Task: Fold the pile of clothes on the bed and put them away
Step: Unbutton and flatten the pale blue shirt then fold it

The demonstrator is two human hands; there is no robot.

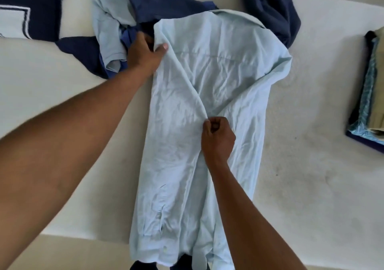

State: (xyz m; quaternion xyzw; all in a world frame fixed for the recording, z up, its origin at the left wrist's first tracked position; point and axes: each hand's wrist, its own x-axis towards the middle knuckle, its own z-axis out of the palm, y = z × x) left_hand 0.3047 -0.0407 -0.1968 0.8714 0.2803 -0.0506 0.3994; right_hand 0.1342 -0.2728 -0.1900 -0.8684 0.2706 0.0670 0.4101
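The bed is serving as the folding surface, with the pale blue shirt lying spread on it, collar far and tail hanging over the near edge, likely so one side can be turned in lengthwise. The unfolded pile is sitting just beyond the shirt's shoulder and the folded stack well apart at the right, separating done from undone. The left hand is pinching the shoulder corner while the right hand, fingers curled tight, is gripping the crease midway down, seemingly holding that edge straight.
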